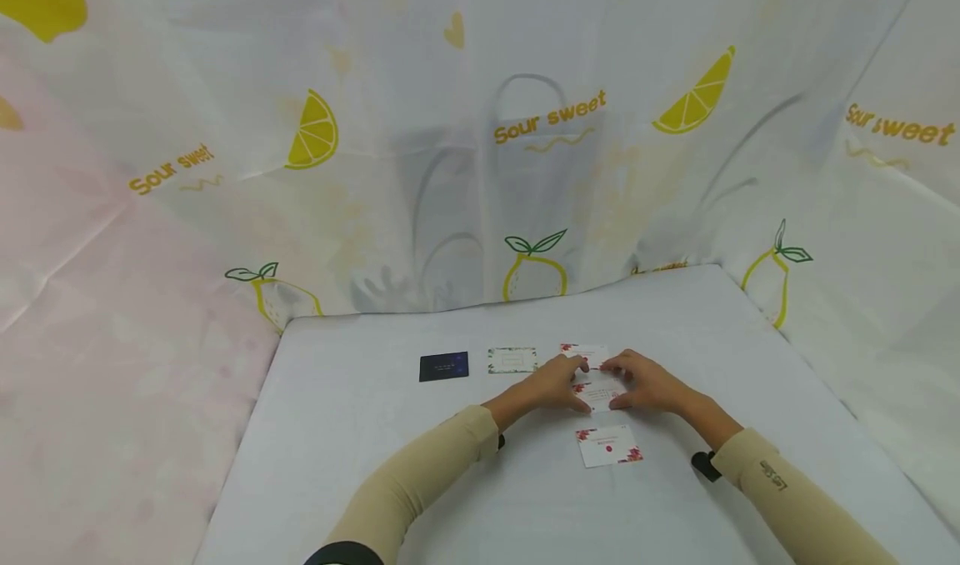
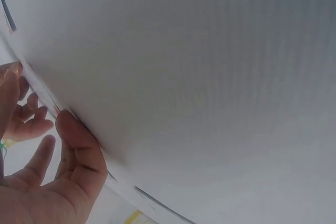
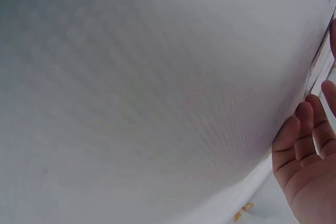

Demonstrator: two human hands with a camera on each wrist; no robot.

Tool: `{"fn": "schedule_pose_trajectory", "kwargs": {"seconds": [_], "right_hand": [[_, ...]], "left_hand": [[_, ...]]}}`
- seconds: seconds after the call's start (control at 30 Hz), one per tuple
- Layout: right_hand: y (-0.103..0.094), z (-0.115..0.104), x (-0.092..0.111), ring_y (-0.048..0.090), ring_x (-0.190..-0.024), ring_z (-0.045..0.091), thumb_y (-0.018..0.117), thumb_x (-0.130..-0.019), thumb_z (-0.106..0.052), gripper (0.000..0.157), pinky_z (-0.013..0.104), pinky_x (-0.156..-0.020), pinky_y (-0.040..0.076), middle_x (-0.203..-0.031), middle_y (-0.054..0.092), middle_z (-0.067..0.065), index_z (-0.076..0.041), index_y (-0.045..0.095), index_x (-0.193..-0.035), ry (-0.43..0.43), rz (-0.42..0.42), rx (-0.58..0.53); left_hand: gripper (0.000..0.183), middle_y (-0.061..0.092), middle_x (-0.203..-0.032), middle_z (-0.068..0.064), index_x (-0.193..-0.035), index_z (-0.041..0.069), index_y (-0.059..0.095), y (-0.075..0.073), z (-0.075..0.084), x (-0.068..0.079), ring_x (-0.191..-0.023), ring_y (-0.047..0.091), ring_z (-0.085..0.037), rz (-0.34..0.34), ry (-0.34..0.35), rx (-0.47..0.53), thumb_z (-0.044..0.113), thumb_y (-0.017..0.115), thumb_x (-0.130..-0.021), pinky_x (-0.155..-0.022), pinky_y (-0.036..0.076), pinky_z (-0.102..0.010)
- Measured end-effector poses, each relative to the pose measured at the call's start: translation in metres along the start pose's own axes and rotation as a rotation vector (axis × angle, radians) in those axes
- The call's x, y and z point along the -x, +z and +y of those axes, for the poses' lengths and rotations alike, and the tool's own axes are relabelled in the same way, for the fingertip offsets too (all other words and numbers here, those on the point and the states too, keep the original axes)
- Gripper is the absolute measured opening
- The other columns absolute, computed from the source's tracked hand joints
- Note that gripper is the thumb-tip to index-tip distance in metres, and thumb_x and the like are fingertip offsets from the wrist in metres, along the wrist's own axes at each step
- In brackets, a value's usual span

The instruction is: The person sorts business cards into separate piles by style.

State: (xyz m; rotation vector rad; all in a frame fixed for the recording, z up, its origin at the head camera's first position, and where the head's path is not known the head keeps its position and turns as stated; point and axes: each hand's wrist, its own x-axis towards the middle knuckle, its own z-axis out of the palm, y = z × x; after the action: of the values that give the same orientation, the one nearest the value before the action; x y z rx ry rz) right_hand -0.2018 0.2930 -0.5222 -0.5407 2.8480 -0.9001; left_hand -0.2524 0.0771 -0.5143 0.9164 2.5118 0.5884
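Note:
On the white table, a white card with red floral corners [image 1: 597,394] lies between my two hands. My left hand [image 1: 553,384] holds its left end, index finger by the upper edge and thumb by the lower corner. At the other end, my right hand [image 1: 648,384] holds the card with thumb and index finger in a similar curve. A second red-floral card [image 1: 588,352] lies just above, partly behind the fingertips. Nearer me is a third red-floral card [image 1: 610,446]. The wrist views show curled left fingers [image 2: 79,145] and right fingers [image 3: 304,129] low at the tabletop.
Left of the hands lie a white card with a green leafy border [image 1: 512,360] and a dark blue card [image 1: 444,367]. The white tabletop [image 1: 337,465] ends at a lemon-printed curtain [image 1: 420,207] at the back and sides.

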Motion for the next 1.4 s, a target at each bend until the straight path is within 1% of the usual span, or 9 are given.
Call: {"fn": "schedule_pose_trajectory", "kwargs": {"seconds": [0.13,0.37,0.5,0.67,0.83,0.93,1.03,1.13,1.4], "right_hand": [[0.000,-0.001,0.000,0.052,-0.095,0.019,0.086,-0.075,-0.023,0.056,0.031,-0.081,0.046,-0.107,0.058,0.006,-0.005,0.064,-0.123,0.003,-0.002,0.012],[0.002,-0.003,-0.003,0.053,-0.097,0.020,0.086,-0.075,-0.022,0.049,0.036,-0.085,0.047,-0.104,0.059,0.003,-0.006,0.065,-0.116,0.007,-0.032,0.018],[0.003,-0.003,-0.005,0.052,-0.097,0.019,0.087,-0.074,-0.021,0.048,0.037,-0.086,0.046,-0.103,0.058,0.003,-0.006,0.066,-0.114,0.034,-0.041,0.020],[0.004,-0.004,-0.006,0.049,-0.093,0.018,0.088,-0.073,-0.020,0.044,0.034,-0.081,0.044,-0.102,0.055,0.006,-0.007,0.066,-0.108,0.057,-0.044,0.032],[0.005,-0.006,-0.007,0.047,-0.092,0.018,0.088,-0.072,-0.022,0.044,0.034,-0.081,0.044,-0.102,0.052,0.006,-0.009,0.064,-0.106,0.113,-0.040,0.051],[0.004,-0.009,-0.007,0.050,-0.090,0.018,0.088,-0.072,-0.023,0.046,0.035,-0.081,0.046,-0.100,0.055,0.005,-0.008,0.061,-0.106,0.136,-0.043,0.051],[0.003,-0.011,-0.006,0.051,-0.085,0.018,0.087,-0.074,-0.025,0.048,0.033,-0.076,0.045,-0.094,0.059,0.003,-0.008,0.057,-0.107,0.162,-0.050,0.046],[0.004,-0.012,-0.005,0.050,-0.079,0.016,0.086,-0.076,-0.025,0.048,0.030,-0.070,0.043,-0.088,0.057,0.001,-0.010,0.055,-0.109,0.194,-0.049,0.038],[0.005,-0.012,0.004,0.048,-0.068,0.013,0.073,-0.089,-0.013,0.030,0.025,-0.061,0.041,-0.076,0.051,-0.001,-0.011,0.054,-0.112,0.174,-0.033,0.012]], "left_hand": [[0.065,0.062,-0.115,0.000,-0.131,0.016,0.057,0.002,0.000,-0.001,-0.103,0.058,-0.010,0.001,-0.003,-0.007,0.034,0.086,-0.076,-0.087,0.048,-0.023],[0.059,0.058,-0.107,0.003,-0.129,0.018,0.058,0.009,0.000,-0.002,-0.091,0.053,-0.007,-0.006,-0.011,-0.077,0.028,0.085,-0.078,-0.082,0.046,-0.020],[0.053,0.058,-0.108,0.002,-0.129,0.018,0.058,0.009,0.002,0.000,-0.090,0.052,-0.008,-0.016,-0.015,-0.095,0.022,0.082,-0.081,-0.083,0.046,-0.021],[0.051,0.059,-0.113,0.001,-0.129,0.016,0.060,0.009,0.004,0.003,-0.092,0.051,-0.007,-0.009,-0.027,-0.114,0.023,0.081,-0.083,-0.086,0.046,-0.021],[0.045,0.058,-0.111,0.000,-0.126,0.015,0.065,0.008,0.004,0.004,-0.089,0.051,-0.007,0.018,-0.002,-0.136,0.023,0.079,-0.084,-0.083,0.045,-0.020],[0.040,0.057,-0.109,0.000,-0.125,0.016,0.066,0.009,0.004,0.006,-0.086,0.050,-0.007,0.037,0.006,-0.116,0.023,0.076,-0.087,-0.078,0.044,-0.020],[0.037,0.056,-0.107,0.000,-0.125,0.018,0.065,0.008,0.002,0.008,-0.085,0.050,-0.008,0.059,0.022,-0.097,0.024,0.073,-0.090,-0.075,0.043,-0.020],[0.036,0.059,-0.107,0.001,-0.126,0.016,0.064,0.006,0.000,0.010,-0.088,0.051,-0.007,0.071,0.057,-0.094,0.023,0.070,-0.092,-0.078,0.044,-0.021],[0.035,0.065,-0.107,0.000,-0.127,0.012,0.062,0.008,-0.003,0.012,-0.092,0.057,-0.008,0.064,0.114,-0.051,0.023,0.068,-0.094,-0.082,0.047,-0.021]]}}
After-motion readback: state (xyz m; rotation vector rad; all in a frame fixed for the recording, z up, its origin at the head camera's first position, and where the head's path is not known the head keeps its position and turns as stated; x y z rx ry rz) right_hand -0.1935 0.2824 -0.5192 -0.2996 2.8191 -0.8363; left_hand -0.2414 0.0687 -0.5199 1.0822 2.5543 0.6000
